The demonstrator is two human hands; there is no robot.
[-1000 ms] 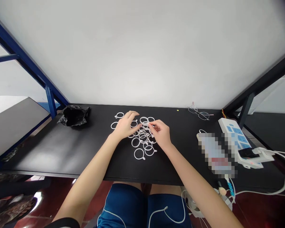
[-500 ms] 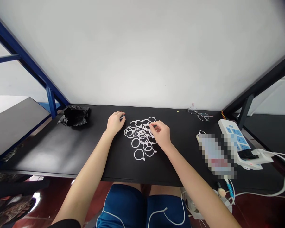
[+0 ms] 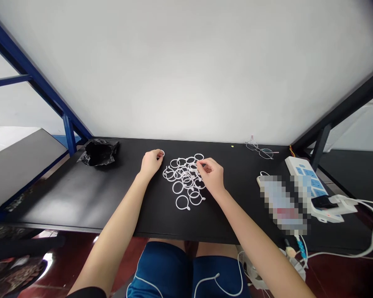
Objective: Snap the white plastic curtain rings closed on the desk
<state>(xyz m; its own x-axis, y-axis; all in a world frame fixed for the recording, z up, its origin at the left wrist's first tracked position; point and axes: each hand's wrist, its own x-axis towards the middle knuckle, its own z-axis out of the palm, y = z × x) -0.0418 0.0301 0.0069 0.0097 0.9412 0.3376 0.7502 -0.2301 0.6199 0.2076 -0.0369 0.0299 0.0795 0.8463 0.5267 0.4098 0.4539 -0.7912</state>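
A heap of several white plastic rings [image 3: 186, 179] lies on the black table [image 3: 81, 194]. My left hand [image 3: 150, 162] is curled at the left of the heap, its fingers closed on a white ring [image 3: 161, 154]. My right hand [image 3: 210, 176] rests at the heap's right side, with thumb and fingers pinched on a ring at the top of the heap. One separate ring [image 3: 182, 202] lies nearest the front edge.
A crumpled black bag [image 3: 98, 151] sits at the back left. Glasses [image 3: 261, 149] lie at the back right. A white and blue power strip [image 3: 309, 179], a blurred object [image 3: 281, 203], a charger and white cables [image 3: 357, 215] crowd the right end. Blue frame posts [image 3: 69, 134] stand left.
My left hand swept left off the heap, gathered the loose rings at the left and closed on one. My right hand stayed pinched at the heap's right.
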